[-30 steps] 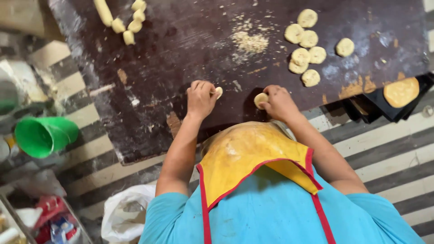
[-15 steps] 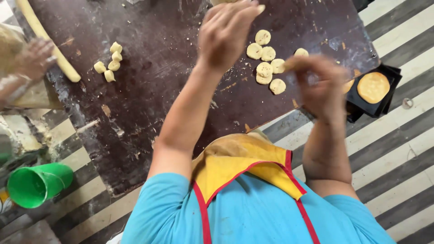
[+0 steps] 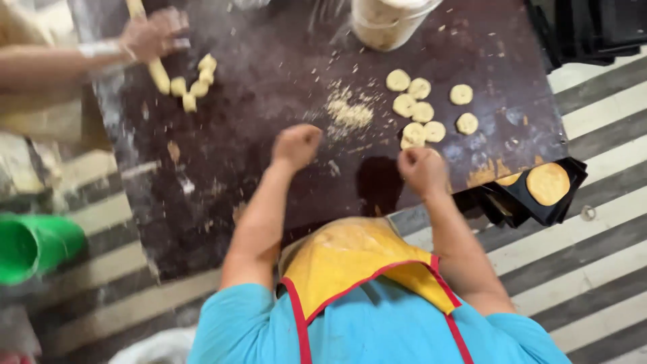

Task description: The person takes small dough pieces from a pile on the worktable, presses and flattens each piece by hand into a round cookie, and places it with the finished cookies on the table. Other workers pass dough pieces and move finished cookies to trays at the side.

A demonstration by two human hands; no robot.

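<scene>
Dough rounds (image 3: 419, 111) lie flat on the dark table (image 3: 269, 175) past both fists, so the left hand (image 3: 296, 145) and right hand (image 3: 421, 170), curled tight (nothing shows inside them), should press down softly and evenly.

Looks like a small bakery or street-food prep spot, not a home kitchen. The big dark worktop (image 3: 269, 101) is dusted with flour and crumbs (image 3: 348, 111), with a bunch of flattened dough discs (image 3: 421, 111) laid out toward its right edge. Near the far left corner another person's hand (image 3: 153, 32) is cutting a dough rope (image 3: 156, 67) into small chunks (image 3: 192, 84). Off the right edge there's a stack of black baking trays (image 3: 539, 202) holding a flat round of dough (image 3: 547, 183). A pale tub (image 3: 384, 23) sits at the far edge, a green bucket (image 3: 34, 246) on the striped floor (image 3: 593, 269), and the person wears a stained yellow apron (image 3: 350, 259).
</scene>
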